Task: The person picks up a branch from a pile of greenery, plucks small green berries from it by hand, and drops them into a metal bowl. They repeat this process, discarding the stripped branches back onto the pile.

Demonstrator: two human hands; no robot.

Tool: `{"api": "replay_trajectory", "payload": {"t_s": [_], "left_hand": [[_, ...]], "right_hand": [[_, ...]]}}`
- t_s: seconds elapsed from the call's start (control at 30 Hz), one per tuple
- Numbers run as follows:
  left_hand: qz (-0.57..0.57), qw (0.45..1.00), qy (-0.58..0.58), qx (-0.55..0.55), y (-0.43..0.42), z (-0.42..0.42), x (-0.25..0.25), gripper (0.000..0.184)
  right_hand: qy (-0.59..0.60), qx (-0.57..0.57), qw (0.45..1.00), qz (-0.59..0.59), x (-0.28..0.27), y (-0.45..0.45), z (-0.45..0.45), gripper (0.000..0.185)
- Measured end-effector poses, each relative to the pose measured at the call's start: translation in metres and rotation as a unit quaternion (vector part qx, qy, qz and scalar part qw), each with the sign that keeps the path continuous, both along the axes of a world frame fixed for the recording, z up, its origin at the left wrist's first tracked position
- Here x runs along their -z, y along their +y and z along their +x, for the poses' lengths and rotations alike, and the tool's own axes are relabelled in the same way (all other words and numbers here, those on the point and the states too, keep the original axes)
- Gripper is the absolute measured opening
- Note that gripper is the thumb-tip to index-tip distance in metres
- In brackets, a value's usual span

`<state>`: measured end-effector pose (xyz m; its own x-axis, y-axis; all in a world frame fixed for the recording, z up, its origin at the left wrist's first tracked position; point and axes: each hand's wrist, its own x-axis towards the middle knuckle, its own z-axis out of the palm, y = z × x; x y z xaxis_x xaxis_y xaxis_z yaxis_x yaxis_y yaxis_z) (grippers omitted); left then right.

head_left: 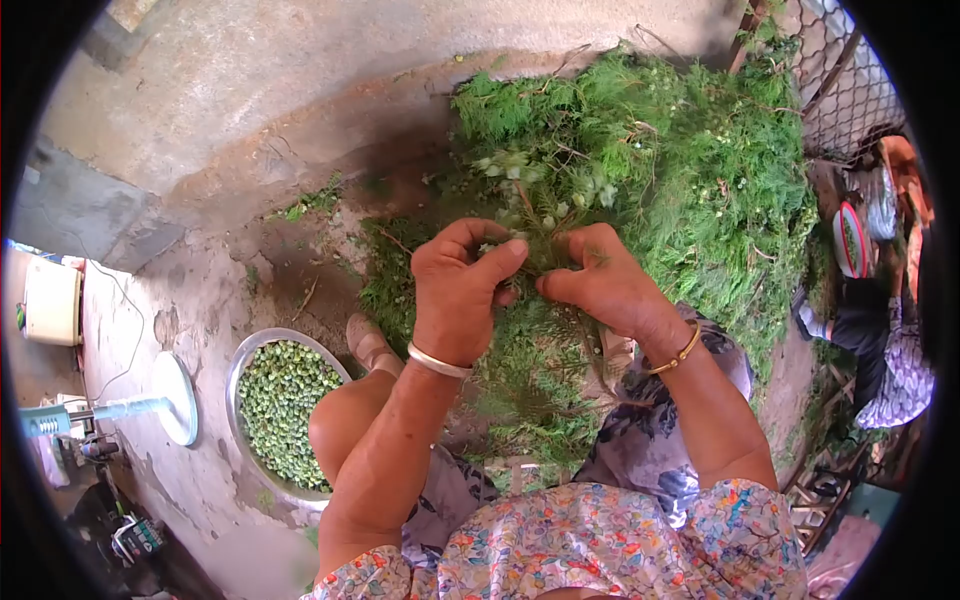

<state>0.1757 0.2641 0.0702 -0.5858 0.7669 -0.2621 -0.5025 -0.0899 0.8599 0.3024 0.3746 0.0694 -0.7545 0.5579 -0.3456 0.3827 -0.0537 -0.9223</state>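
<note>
Both my hands are raised in front of me around a green sprig (pixel 535 210) with pale bud-like pieces on it. My left hand (pixel 465 285), with a pale bangle at the wrist, has thumb and forefinger pressed together; the tiny thing between them is hard to make out. Wrapped round the sprig's stem, my right hand (pixel 615 285) wears a gold bangle. Behind and beyond the hands lies a large heap of feathery green branches (pixel 710 190). A round metal basin (pixel 236 400) full of small green pieces stands on the floor to the left of my knee.
A fan stand with a round base (pixel 176 398) is at the left, near a cream box (pixel 53 300). A wall (pixel 300 60) runs along the back. Wire mesh (pixel 850 80) stands at the upper right. Another person (pixel 870 330) is at the right edge.
</note>
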Motion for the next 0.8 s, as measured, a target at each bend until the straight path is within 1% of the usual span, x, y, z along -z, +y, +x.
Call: {"api": "replay_trajectory", "payload": {"t_s": [0.03,0.07,0.1,0.13,0.17,0.23,0.27,0.3,0.33,0.37,0.4,0.43,0.47,0.53,0.57,0.6,0.63,0.67,0.7,0.73,0.77,0.8], "left_hand": [[-0.033,0.997,0.07,0.014,-0.001,-0.003,-0.002,0.012],[-0.033,0.997,0.07,0.014,-0.002,-0.006,-0.005,0.012],[-0.023,0.999,0.025,0.006,-0.003,-0.009,-0.009,0.01],[-0.013,1.0,-0.02,-0.002,-0.003,-0.011,-0.01,0.009],[-0.013,1.0,-0.02,-0.001,-0.004,-0.015,-0.008,0.009],[0.019,0.998,-0.067,0.008,-0.004,-0.02,-0.002,0.013],[0.019,0.998,-0.067,0.008,-0.005,-0.02,-0.001,0.013],[0.002,0.999,-0.031,0.022,-0.005,-0.02,-0.003,0.014],[-0.015,0.999,0.006,0.037,-0.005,-0.019,-0.004,0.014],[-0.015,0.999,0.007,0.038,-0.005,-0.021,-0.003,0.014],[-0.03,0.999,0.033,-0.019,-0.005,-0.025,0.0,0.012],[-0.046,0.994,0.059,-0.075,-0.006,-0.03,0.004,0.011],[-0.047,0.994,0.059,-0.075,-0.009,-0.038,0.005,0.011],[0.013,0.991,-0.13,-0.025,-0.017,-0.052,0.012,0.018],[0.01,0.991,-0.133,-0.024,-0.019,-0.051,0.019,0.018],[0.044,0.98,-0.192,0.034,-0.021,-0.051,0.026,0.025],[0.077,0.961,-0.249,0.092,-0.022,-0.049,0.032,0.031],[0.077,0.961,-0.25,0.093,-0.023,-0.046,0.037,0.031],[0.04,0.958,-0.273,0.079,-0.022,-0.041,0.038,0.035],[0.003,0.953,-0.296,0.065,-0.02,-0.036,0.038,0.038],[0.004,0.954,-0.294,0.064,-0.018,-0.03,0.036,0.038],[0.004,0.951,-0.303,0.056,-0.014,-0.02,0.026,0.038]], "right_hand": [[0.02,-0.018,1.0,-0.011,0.0,0.002,0.0,0.027],[0.041,-0.035,0.998,-0.021,-0.001,0.003,-0.001,0.027],[0.041,-0.034,0.998,-0.021,-0.005,0.002,-0.001,0.027],[0.061,-0.014,0.997,-0.052,-0.012,0.0,-0.001,0.026],[0.08,0.006,0.993,-0.083,-0.016,0.0,-0.001,0.025],[0.074,0.018,0.994,-0.082,-0.016,0.005,0.003,0.028],[0.069,0.027,0.994,-0.079,-0.016,0.007,0.004,0.032],[0.069,0.027,0.994,-0.079,-0.018,0.005,0.006,0.032],[0.054,0.087,0.993,-0.061,-0.021,0.001,0.009,0.037],[0.037,0.146,0.988,-0.042,-0.023,-0.001,0.011,0.043],[0.038,0.147,0.988,-0.042,-0.02,0.003,0.014,0.043],[0.061,0.133,0.986,-0.079,-0.014,0.01,0.018,0.048],[0.084,0.12,0.982,-0.115,-0.01,0.017,0.022,0.052],[0.087,0.138,0.98,-0.115,-0.015,0.026,0.03,0.052],[0.088,0.154,0.978,-0.113,-0.019,0.028,0.032,0.052],[0.119,0.167,0.968,-0.142,-0.023,0.03,0.033,0.048],[0.118,0.167,0.969,-0.141,-0.025,0.031,0.035,0.048],[0.164,0.18,0.956,-0.162,-0.026,0.033,0.039,0.043],[0.211,0.192,0.941,-0.181,-0.026,0.036,0.043,0.037],[0.211,0.193,0.942,-0.177,-0.022,0.041,0.046,0.028],[0.213,0.191,0.942,-0.177,-0.022,0.043,0.047,0.028],[0.21,0.187,0.944,-0.175,-0.023,0.043,0.047,0.024]]}}
